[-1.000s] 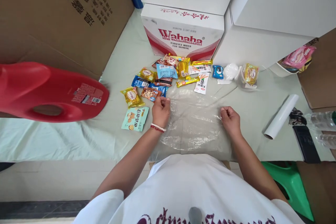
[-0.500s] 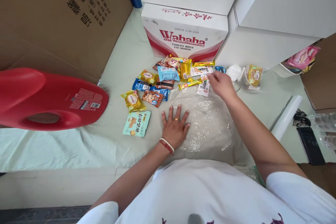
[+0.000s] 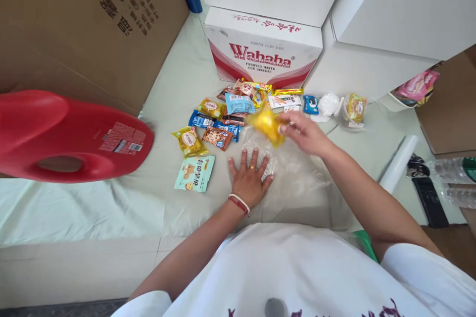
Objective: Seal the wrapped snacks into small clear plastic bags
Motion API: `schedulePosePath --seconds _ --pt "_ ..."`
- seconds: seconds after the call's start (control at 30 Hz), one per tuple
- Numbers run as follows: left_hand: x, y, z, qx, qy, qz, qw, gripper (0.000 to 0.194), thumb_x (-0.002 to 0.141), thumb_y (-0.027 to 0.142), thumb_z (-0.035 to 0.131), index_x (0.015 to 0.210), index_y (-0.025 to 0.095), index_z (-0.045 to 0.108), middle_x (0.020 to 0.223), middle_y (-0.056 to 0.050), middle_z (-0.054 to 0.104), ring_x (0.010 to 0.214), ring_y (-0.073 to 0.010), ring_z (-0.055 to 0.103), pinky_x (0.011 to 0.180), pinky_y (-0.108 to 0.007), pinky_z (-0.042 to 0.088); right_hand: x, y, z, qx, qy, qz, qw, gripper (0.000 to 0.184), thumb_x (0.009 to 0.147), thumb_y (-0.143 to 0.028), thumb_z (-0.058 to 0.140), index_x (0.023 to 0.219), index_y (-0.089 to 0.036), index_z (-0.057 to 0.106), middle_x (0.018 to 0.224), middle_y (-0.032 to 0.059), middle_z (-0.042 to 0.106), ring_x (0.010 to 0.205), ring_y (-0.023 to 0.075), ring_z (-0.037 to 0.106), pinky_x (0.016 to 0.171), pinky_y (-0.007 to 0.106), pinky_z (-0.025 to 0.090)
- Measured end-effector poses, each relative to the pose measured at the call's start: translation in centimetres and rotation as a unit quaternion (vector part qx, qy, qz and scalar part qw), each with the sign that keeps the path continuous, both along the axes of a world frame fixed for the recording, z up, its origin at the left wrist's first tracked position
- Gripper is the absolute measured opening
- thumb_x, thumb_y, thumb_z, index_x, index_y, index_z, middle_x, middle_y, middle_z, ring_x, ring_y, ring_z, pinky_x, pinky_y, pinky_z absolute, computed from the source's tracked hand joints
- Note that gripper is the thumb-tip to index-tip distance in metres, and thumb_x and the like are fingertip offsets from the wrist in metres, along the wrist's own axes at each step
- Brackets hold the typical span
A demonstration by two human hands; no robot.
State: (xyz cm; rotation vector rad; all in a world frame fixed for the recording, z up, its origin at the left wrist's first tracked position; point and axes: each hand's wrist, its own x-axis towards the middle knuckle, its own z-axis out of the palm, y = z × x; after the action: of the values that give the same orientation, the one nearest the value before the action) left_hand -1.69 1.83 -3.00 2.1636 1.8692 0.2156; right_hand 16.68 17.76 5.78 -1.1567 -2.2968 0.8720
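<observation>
My right hand point(image 3: 303, 132) pinches a yellow-wrapped snack packet point(image 3: 268, 125), blurred by motion, above a clear plastic bag point(image 3: 297, 178). The bag lies flat and crinkled on the pale green cloth. My left hand point(image 3: 250, 178) rests palm down with fingers spread, touching the bag's left edge. Beyond the hands is a heap of small wrapped snacks: a light blue packet point(image 3: 240, 104), a brown cookie packet point(image 3: 217, 137), a white packet point(image 3: 285, 101) and several others. A yellow packet point(image 3: 189, 141) and a mint-green packet point(image 3: 195, 173) lie left of my left hand.
Behind the snacks stands a white and red Wahaha water carton point(image 3: 264, 52). A red plastic jug point(image 3: 74, 138) lies left, before a big cardboard box point(image 3: 85, 25). A plastic cup point(image 3: 354, 114), a white roll point(image 3: 398, 163), a black phone point(image 3: 430, 203) and clear bottles point(image 3: 451, 171) are right.
My right hand has moved left and nearer, away from the white packets, and now holds a yellow snack packet. My left hand stays flat on the bag's edge.
</observation>
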Motion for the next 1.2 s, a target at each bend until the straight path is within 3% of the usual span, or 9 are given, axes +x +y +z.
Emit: schedulePosePath --seconds 0.1,0.27,0.43,0.63,0.73,0.83,1.0,1.13,1.2 --pt "-0.3 -0.2 -0.2 0.005 0.001 -0.004 1.0 0.068 0.098 0.062 0.043 0.157 0.029 0.041 0.169 -0.013 0.025 0.158 -0.0411 0.015 0.118 -0.078 -0.001 3.3 -4.6 -1.7 -0.075 -0.035 0.066 0.994 0.035 0.098 -0.045 0.05 0.115 -0.022 0.07 0.111 0.0108 0.072 0.107 0.0268 0.064 0.101 0.045 0.048" --pt "-1.1 -1.1 -0.7 0.009 0.009 0.001 1.0 0.08 0.097 0.061 0.043 0.163 0.018 0.026 0.169 -0.018 0.023 0.157 -0.0366 0.022 0.12 -0.074 -0.007 11.8 -8.4 -5.6 -0.187 -0.011 -0.107 0.976 0.042 0.092 -0.054 0.056 0.117 -0.024 0.07 0.119 0.0093 0.071 0.108 0.0267 0.066 0.1 0.045 0.05" --pt "-1.1 -1.4 -0.9 0.014 0.019 0.011 1.0 0.082 0.098 0.061 0.042 0.162 0.014 0.026 0.168 -0.02 0.023 0.157 -0.0368 0.022 0.12 -0.074 -0.006 16.9 -9.8 -4.8 -0.22 0.046 -0.219 0.95 0.05 0.086 -0.062 0.063 0.116 -0.022 0.069 0.113 0.0081 0.074 0.101 0.026 0.067 0.095 0.044 0.052" --pt "-0.8 -1.2 -1.0 0.019 0.021 0.012 1.0 0.071 0.102 0.051 0.037 0.162 0.014 0.028 0.167 -0.02 0.025 0.156 -0.0355 0.025 0.12 -0.075 -0.001 12.2 -8.5 -1.0 -0.107 0.055 -0.038 0.992 0.035 0.098 -0.047 0.054 0.124 -0.028 0.068 0.116 0.0065 0.069 0.11 0.024 0.062 0.102 0.041 0.047" --pt "-1.0 -1.5 -0.9 0.045 0.012 0.03 0.998 0.062 0.103 0.044 0.037 0.16 0.019 0.034 0.169 -0.017 0.023 0.157 -0.035 0.023 0.122 -0.073 0.006 8.6 -7.2 -2.3 -0.076 -0.007 0.091 0.993 0.033 0.1 -0.04 0.049 0.12 -0.026 0.071 0.11 0.0083 0.071 0.109 0.0246 0.061 0.105 0.044 0.044" --pt "-1.7 -2.2 -0.8 0.129 0.001 0.042 0.991 0.058 0.101 0.038 0.046 0.156 0.02 0.042 0.168 -0.018 0.028 0.158 -0.0378 0.018 0.123 -0.07 0.008 7.0 -6.7 -4.4 -0.049 -0.073 0.107 0.99 0.032 0.1 -0.035 0.049 0.117 -0.023 0.072 0.105 0.0106 0.071 0.107 0.0264 0.061 0.106 0.048 0.042" --pt "-4.4 -3.1 -0.7 0.141 -0.073 -0.19 0.969 0.057 0.098 0.018 0.046 0.154 0.029 0.043 0.152 -0.009 0.056 0.15 -0.0253 0.04 0.127 -0.057 0.013 9.2 -10.3 -3.5 0.025 -0.037 0.042 0.998 0.035 0.101 -0.037 0.053 0.131 -0.021 0.063 0.127 0.0156 0.062 0.121 0.0284 0.055 0.103 0.048 0.047" --pt "-6.9 -2.7 -0.6 0.026 -0.125 -0.264 0.956 0.072 0.092 0.042 0.061 0.155 0.018 0.037 0.159 -0.018 0.045 0.152 -0.0307 0.036 0.127 -0.057 0.019 10.8 -16.0 -3.5 -0.012 -0.073 0.129 0.989 0.05 0.093 -0.043 0.068 0.138 -0.024 0.058 0.132 0.0135 0.06 0.129 0.0306 0.051 0.107 0.051 0.046" --pt "-7.8 -2.4 -0.5 -0.017 -0.133 -0.299 0.945 0.079 0.083 0.054 0.071 0.149 0.019 0.046 0.164 -0.02 0.037 0.153 -0.035 0.032 0.127 -0.06 0.016 11.0 -18.2 -4.7 -0.01 -0.082 0.108 0.991 0.032 0.097 -0.036 0.064 0.126 -0.024 0.065 0.122 0.0118 0.065 0.128 0.0302 0.052 0.108 0.053 0.045"
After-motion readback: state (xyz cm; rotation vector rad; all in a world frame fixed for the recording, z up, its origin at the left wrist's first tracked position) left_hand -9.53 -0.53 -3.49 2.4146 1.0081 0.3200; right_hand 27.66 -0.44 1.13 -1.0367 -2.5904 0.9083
